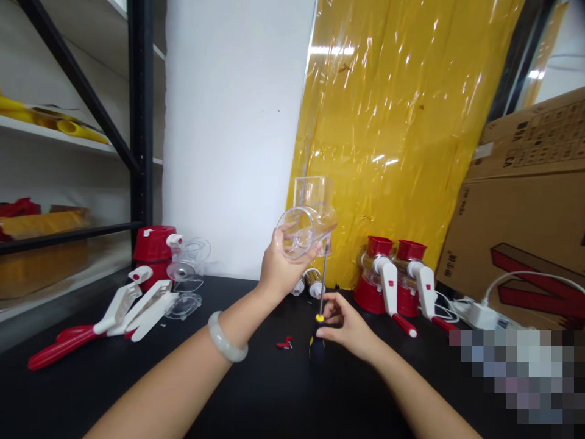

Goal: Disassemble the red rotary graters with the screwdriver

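Head view shows us working over a black table (256, 396). Our left hand (278, 268), a pale bangle (226, 338) on its wrist, is clenched around a clear plastic grater housing (311, 222) and holds it up in the air above the table, its round opening turned toward us. Our right hand (347, 326) grips a screwdriver (320, 305) by its black and yellow handle; the metal shaft stands upright and its tip reaches the underside of the housing. A small red part (285, 343) lies on the table just beside the handle. Behind our right hand stand two assembled red and white rotary graters (397, 277). Loose white and red crank handles (114, 317) lie well apart at the left.
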Available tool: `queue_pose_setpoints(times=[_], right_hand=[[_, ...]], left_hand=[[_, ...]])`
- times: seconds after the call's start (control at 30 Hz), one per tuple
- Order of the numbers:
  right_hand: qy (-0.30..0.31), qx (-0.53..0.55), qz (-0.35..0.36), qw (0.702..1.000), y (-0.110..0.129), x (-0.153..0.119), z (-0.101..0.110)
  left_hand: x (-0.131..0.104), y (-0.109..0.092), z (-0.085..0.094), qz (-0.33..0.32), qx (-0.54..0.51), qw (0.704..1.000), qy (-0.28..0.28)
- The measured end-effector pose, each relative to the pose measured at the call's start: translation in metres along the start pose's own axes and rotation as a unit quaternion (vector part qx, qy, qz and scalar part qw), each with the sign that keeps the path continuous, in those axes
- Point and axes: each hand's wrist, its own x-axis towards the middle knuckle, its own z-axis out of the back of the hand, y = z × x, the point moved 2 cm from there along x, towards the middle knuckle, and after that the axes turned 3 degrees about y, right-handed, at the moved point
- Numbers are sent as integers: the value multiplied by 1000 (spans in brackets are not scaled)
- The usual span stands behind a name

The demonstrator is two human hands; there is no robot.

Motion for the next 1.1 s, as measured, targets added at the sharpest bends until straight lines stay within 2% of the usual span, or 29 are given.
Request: queue_pose_setpoints(times=[0.1, 0.17, 0.33, 0.5, 0.67, 0.7, 0.83, 0.9, 1.0, 1.03, 1.1], right_hand=[[56, 57, 32, 996, 1, -1, -2], [83, 85, 29, 993, -1, -1, -3], [-6, 37, 23, 999, -6, 0, -2], [76, 122, 43, 989, -4, -1, -6], [-37, 58, 38, 997, -4, 1, -3], [-31, 64, 43, 997, -2, 0, -3], [76, 129, 44, 988, 1, -1, -6], [52, 114, 38, 991, -2, 1, -6], [-34, 65, 48, 996, -3, 1, -3], [-38, 63, 53, 996, -2, 1, -3], [2, 86, 57, 995, 2, -1, -4]], left_hand=[[0, -1, 0, -1, 1, 1000, 2], [-1, -2, -1, -5, -1, 1000, 5], [-1, -2, -1, -4, 1, 1000, 3], [-1, -2, -1, -1, 3, 1000, 7], [-1, -2, 0, -11, 10, 1000, 4], [-1, -2, 0, -12, 11, 1000, 6], [-1, -2, -1, -12, 11, 1000, 6], [-1, -3, -1, -15, 10, 1000, 4], [-2, -4, -1, -14, 9, 1000, 6], [-2, -4, -1, -12, 8, 1000, 7], [-2, -4, -1, -10, 11, 1000, 7]])
